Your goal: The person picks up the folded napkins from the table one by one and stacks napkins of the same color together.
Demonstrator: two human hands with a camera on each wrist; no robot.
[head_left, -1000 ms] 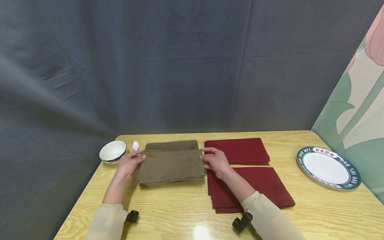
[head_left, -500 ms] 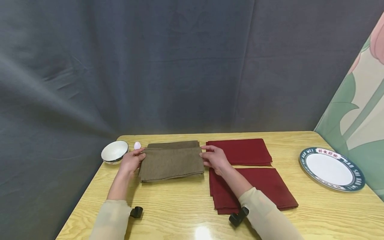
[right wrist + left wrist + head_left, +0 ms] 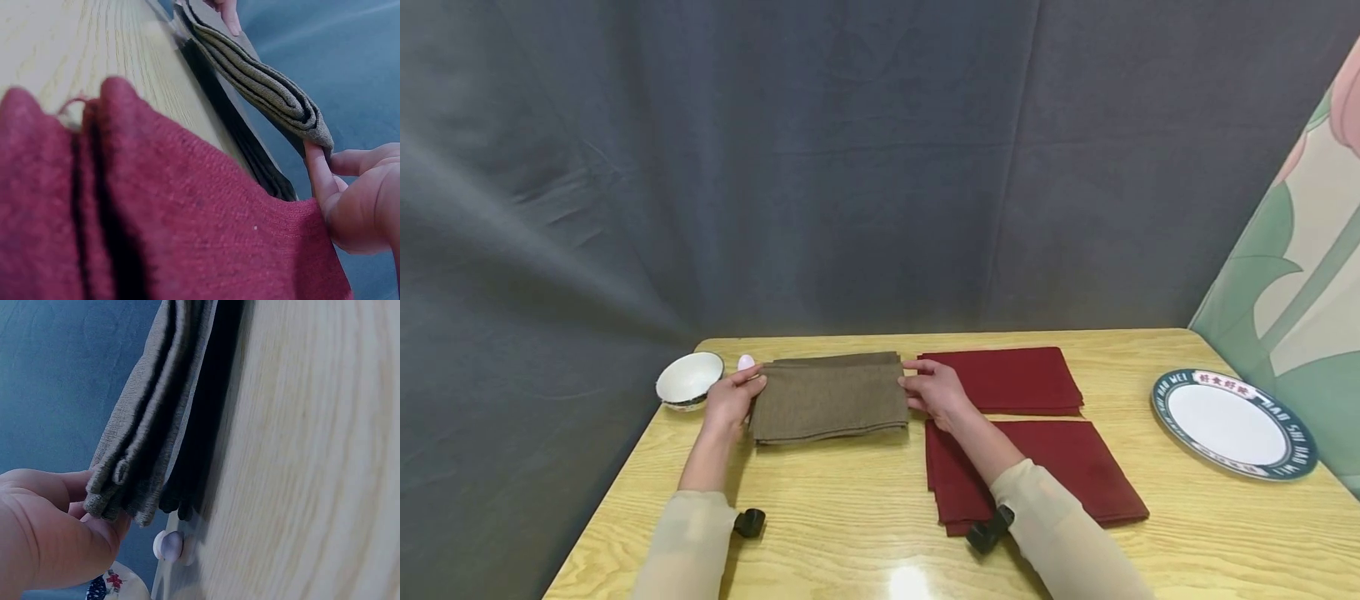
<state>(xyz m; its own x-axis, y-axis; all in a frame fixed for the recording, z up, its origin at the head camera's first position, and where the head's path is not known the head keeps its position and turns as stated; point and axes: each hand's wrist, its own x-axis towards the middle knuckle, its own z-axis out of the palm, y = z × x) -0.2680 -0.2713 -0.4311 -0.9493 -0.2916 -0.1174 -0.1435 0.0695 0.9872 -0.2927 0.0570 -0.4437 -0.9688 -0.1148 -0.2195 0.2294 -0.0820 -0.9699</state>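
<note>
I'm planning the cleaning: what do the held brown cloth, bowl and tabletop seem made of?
Brown cloth: matte woven fabric, perhaps cotton or linen; its weave and soft folds show. Bowl: probably glazed ceramic or enamel; smooth white inside. Tabletop: glossy wood or laminate; grain and glare show.

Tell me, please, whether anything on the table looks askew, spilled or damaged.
The nearer red cloth looks a little askew: its layers step out unevenly at its near left corner instead of lining up. I see no spill or damage.

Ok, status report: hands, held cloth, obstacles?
Left hand, right hand pinching folded brown cloth at opposite ends. Raised above lower cloth. Spoon close by left hand.
</note>
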